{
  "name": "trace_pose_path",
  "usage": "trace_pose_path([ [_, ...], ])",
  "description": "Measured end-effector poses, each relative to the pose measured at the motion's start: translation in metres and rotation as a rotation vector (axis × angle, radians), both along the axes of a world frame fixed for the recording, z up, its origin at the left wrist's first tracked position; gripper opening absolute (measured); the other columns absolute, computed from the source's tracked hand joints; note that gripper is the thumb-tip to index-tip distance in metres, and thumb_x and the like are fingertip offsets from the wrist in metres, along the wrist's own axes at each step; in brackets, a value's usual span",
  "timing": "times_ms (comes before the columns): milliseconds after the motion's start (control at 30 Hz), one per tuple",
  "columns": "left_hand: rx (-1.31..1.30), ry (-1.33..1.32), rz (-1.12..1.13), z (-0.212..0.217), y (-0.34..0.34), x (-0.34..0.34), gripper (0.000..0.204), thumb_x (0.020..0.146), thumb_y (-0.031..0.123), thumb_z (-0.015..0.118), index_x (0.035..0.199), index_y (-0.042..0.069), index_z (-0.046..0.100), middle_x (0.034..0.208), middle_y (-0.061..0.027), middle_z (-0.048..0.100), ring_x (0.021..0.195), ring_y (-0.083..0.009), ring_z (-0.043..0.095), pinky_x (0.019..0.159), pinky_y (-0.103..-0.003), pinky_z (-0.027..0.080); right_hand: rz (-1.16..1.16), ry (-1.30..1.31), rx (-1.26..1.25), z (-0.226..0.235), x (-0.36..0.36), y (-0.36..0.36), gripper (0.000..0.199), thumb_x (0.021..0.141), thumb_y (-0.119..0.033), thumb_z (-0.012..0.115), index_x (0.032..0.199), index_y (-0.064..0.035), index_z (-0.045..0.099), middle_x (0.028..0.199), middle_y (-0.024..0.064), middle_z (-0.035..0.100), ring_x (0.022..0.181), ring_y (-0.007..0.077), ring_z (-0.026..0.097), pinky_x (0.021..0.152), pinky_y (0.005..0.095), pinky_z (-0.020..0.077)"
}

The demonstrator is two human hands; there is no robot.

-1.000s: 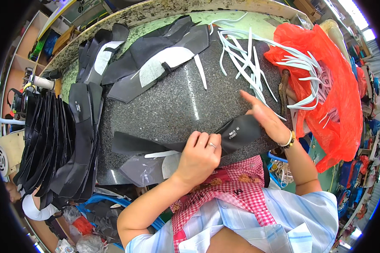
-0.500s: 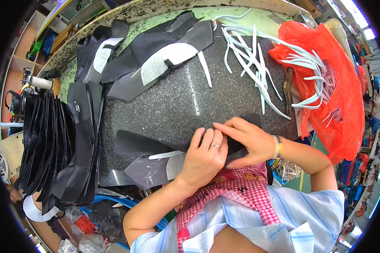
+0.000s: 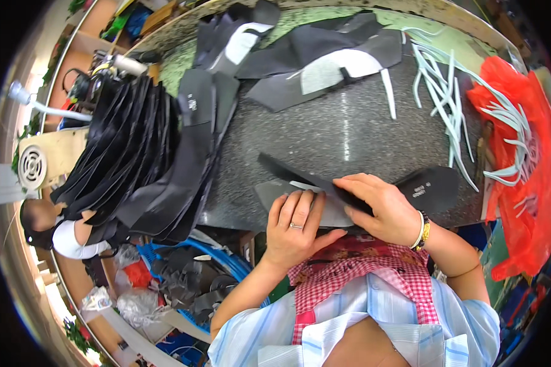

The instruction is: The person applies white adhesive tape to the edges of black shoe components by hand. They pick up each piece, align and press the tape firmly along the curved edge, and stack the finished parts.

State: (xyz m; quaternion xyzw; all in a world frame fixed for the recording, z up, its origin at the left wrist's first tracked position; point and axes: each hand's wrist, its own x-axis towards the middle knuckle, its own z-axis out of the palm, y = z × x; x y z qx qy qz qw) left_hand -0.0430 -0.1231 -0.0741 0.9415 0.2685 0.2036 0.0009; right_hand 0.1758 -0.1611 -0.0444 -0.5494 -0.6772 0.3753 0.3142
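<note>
The right hand (image 3: 382,202) pinches the middle of a long black piece (image 3: 433,194) just by the near edge of the dark stone table (image 3: 288,131). One end pokes out left past the fingertips, the other out right past the knuckles. The left hand (image 3: 291,235) touches a grey piece (image 3: 268,192), thumb spread; I can't tell if it grips.
</note>
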Motion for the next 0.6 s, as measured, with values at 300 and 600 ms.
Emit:
trace_pose_path([
  [300, -0.174, -0.008, 0.196, -0.002, -0.010, -0.008, 0.084, 0.077, 0.054, 0.074, 0.128, -0.009, 0.054, 0.133, -0.0241, 0.049, 0.122, -0.0384, 0.050, 0.101, -0.046, 0.045, -0.002, 0.046, -0.138, 0.015, -0.009, 0.022, 0.033, 0.094, -0.013, 0.056, 0.121, 0.0039, 0.062, 0.103, 0.0246, 0.067, 0.097, 0.0398, 0.064, 0.087, 0.0438, 0.0497],
  [600, -0.260, 0.015, 0.228, -0.009, -0.019, -0.006, 0.088, 0.080, 0.053, 0.071, 0.134, -0.011, 0.046, 0.138, -0.0292, 0.045, 0.128, -0.0445, 0.045, 0.105, -0.049, 0.042, 0.024, -0.006, -0.073, 0.021, -0.017, 0.027, 0.036, 0.091, -0.011, 0.059, 0.123, 0.0044, 0.061, 0.107, 0.0245, 0.067, 0.098, 0.0389, 0.063, 0.085, 0.0436, 0.0506],
])
